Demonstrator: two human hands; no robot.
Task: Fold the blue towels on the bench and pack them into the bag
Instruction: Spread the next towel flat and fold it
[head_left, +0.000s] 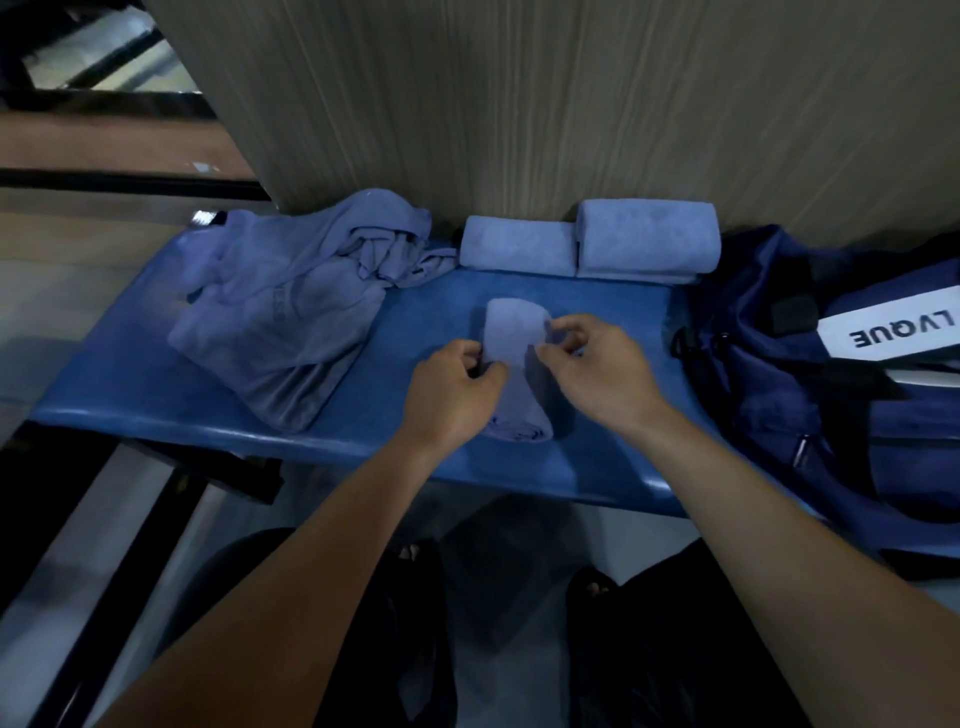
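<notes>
Head view: our left hand (452, 389) and right hand (597, 364) pinch the narrow folded towel (511, 332), its long axis running away from us, left of the navy bag (810, 374).

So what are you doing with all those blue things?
A person is folding towels on a blue bench. The left hand and right hand pinch a small towel in the middle. Two folded towels sit by the wall, an unfolded pile waits on the left, and the bag sits on the right.

On the bench (156, 384), loose towels (291, 317) lie left, two folded towels (587, 244) behind (against the wall), the bag (810, 374) right.
</notes>
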